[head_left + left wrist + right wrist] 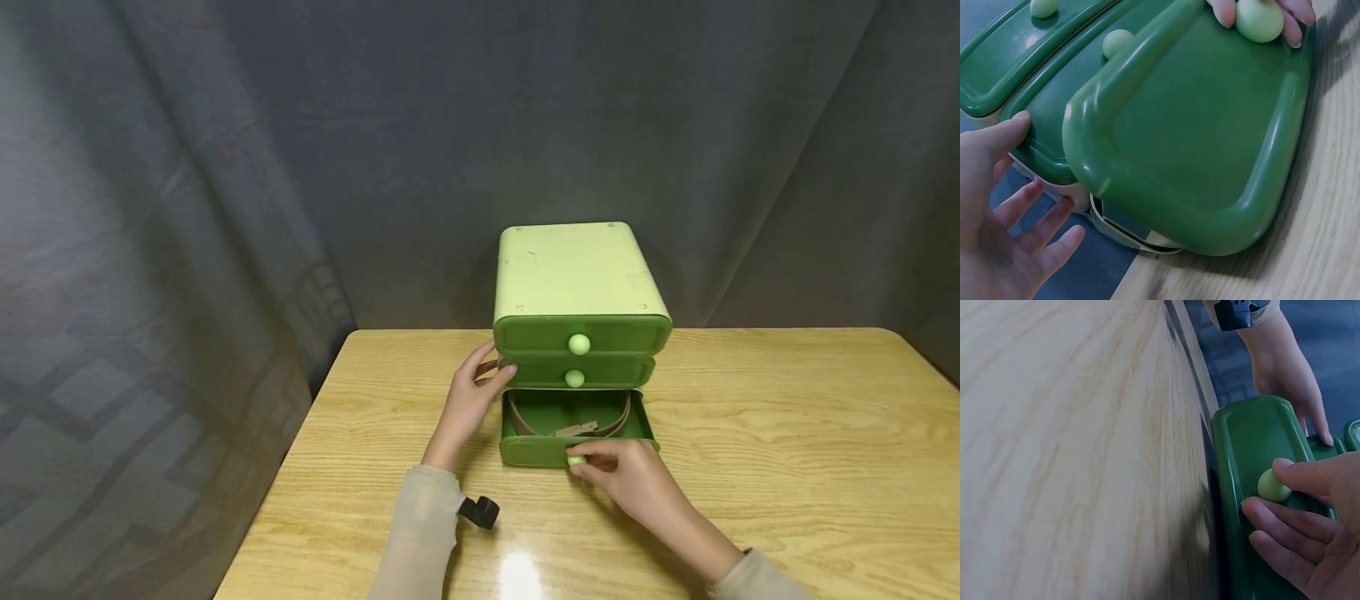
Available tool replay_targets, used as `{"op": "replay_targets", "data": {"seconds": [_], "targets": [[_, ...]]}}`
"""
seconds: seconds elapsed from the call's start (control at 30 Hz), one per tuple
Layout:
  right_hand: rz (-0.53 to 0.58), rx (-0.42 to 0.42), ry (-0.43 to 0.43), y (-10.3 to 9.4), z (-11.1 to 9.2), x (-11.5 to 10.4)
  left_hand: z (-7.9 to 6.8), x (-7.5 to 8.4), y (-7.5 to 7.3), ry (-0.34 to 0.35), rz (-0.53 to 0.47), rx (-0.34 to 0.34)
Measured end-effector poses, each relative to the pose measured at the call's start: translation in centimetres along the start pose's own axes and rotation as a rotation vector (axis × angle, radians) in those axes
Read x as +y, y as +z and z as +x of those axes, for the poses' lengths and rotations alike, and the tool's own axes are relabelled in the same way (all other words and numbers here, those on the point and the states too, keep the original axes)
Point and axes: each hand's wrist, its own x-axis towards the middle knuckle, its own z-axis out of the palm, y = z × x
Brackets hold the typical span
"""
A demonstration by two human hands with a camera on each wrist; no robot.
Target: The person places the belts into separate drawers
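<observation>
A small cabinet with a pale yellow-green shell and green drawers stands on the table. Its bottom drawer is pulled out, while the top drawer and middle drawer are closed. Inside the bottom drawer lies a curved brown strap. My right hand pinches the bottom drawer's round light green knob between thumb and fingers. At the cabinet's left side, my left hand has its thumb against the middle drawer's front edge, with the other fingers loosely extended along the side.
The wooden table runs out on both sides of the cabinet. Behind it hangs a dark grey curtain, which also covers the left side. A black wrist device sticks out from the left sleeve.
</observation>
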Motion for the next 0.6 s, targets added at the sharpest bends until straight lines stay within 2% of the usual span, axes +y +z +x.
{"op": "replay_targets", "data": {"seconds": [0.6], "targets": [[-0.003,0.01,0.056,-0.2,1.2,0.2,-0.1,0.0,0.0,-0.013,-0.009,-0.002]]}}
